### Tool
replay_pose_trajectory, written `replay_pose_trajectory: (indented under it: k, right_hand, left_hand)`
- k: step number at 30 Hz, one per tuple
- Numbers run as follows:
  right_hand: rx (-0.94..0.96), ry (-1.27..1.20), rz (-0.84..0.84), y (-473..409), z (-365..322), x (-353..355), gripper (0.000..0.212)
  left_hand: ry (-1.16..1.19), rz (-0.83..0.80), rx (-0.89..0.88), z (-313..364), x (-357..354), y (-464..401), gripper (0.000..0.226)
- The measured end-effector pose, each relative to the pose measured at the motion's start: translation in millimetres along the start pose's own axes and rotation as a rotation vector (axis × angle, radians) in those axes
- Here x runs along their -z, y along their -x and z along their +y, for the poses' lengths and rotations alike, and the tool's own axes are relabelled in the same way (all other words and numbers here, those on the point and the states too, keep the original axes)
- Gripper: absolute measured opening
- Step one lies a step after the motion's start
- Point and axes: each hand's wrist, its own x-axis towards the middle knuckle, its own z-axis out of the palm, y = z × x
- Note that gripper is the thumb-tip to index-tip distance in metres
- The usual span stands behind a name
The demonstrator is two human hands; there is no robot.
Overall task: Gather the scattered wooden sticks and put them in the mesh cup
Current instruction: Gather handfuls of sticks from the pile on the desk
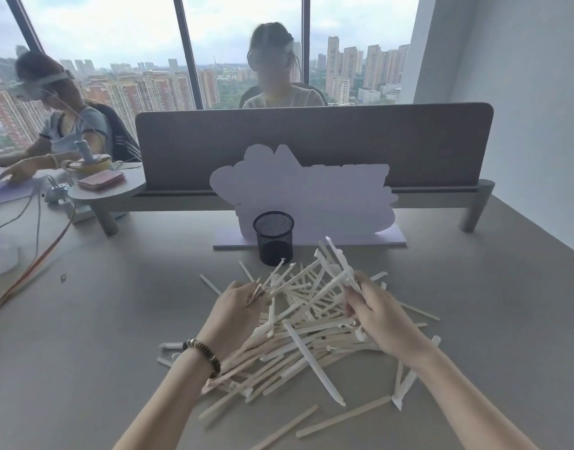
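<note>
While both forearms reach in from the bottom edge, the left hand (237,308) curls its fingers around a few wooden sticks (298,336) at the pile's 10 o'clock side, the sticks jutting up and away from the fist. A beaded bracelet (204,354) circles that wrist. The right hand (375,308), at the pile's 2 o'clock side, grips another small bundle of sticks that fans upward toward 11 o'clock. Between and below the hands the rest of the sticks lie in a loose, crisscrossed heap on the grey table (100,368), with several strays at 5 and 6 o'clock, apart from the heap. The black mesh cup (273,238) stands upright at 12 o'clock from the pile, just beyond its far edge. Behind the cup stands a pale cut-out board (305,193), then a grey desk divider (311,144). Across the divider at 12 o'clock sits a person (276,82); a second seated person (55,125) is at 10 o'clock.
</note>
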Motion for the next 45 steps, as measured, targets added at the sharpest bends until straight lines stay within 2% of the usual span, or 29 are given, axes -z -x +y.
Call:
replay_pose_trajectory:
  k: [4, 7, 12, 15, 20, 24, 27, 31, 34, 35, 36, 38, 41, 45]
  right_hand:
    - [-0.015, -0.230, 0.081, -7.3, -2.6, -8.1, 0.025]
    - [-0.011, -0.323, 0.190, -10.9, -5.0, -10.0, 0.033]
    - [-0.047, -0.535, 0.307, -15.7, -10.2, -14.2, 0.052]
    - [-0.087, -0.560, 0.348, -15.9, -12.6, -13.9, 0.054]
    - [-0.176, -0.678, 0.342, -16.5, -9.6, -15.1, 0.061]
    - [-0.226, -0.935, 0.268, -19.0, -7.0, -13.4, 0.083]
    - [-0.137, -1.045, 0.221, -20.9, -5.9, -12.2, 0.090]
    - [-0.034, -0.983, 0.208, -19.2, -12.2, -10.7, 0.083]
    - [-0.049, -0.861, 0.236, -18.1, -18.6, -9.5, 0.081]
    - [-0.057, -0.850, 0.233, -18.3, -19.4, -9.6, 0.080]
    - [-0.064, -0.850, 0.226, -18.1, -19.7, -9.8, 0.078]
    - [-0.071, -0.860, 0.209, -17.7, -19.4, -10.0, 0.073]
    - [-0.090, -0.895, 0.207, -17.6, -17.1, -9.3, 0.059]
    - [-0.106, -0.899, 0.218, -17.9, -14.1, -8.4, 0.035]
  left_hand:
    - [0.021, 0.096, -0.023, -5.0, 0.6, 0.7, 0.023]
    - [-0.020, 0.160, -0.049, -8.6, -0.9, 1.1, 0.007]
    - [-0.070, 0.178, -0.101, -14.7, -2.6, 0.4, 0.027]
    - [-0.074, 0.168, -0.124, -13.5, -5.2, 1.8, 0.033]
    - [0.026, 0.221, -0.132, -7.5, -4.4, 8.6, 0.029]
    - [0.107, 0.210, -0.128, -7.5, -1.9, 10.6, 0.006]
    - [0.129, 0.245, -0.117, -9.9, -2.2, 10.6, 0.019]
    - [0.178, 0.276, -0.097, -8.2, -5.1, 10.1, 0.038]
    - [0.182, 0.324, -0.053, -5.4, -5.1, 11.4, 0.060]
    - [0.171, 0.325, -0.030, -3.5, -3.9, 11.6, 0.059]
    - [0.133, 0.325, -0.020, -4.3, -3.8, 11.0, 0.050]
    - [0.019, 0.318, -0.001, -1.5, -1.3, 11.4, 0.015]
    - [0.038, 0.295, 0.032, 0.6, -1.5, 12.4, 0.028]
    - [0.000, 0.251, 0.025, 0.5, -4.2, 12.4, 0.012]
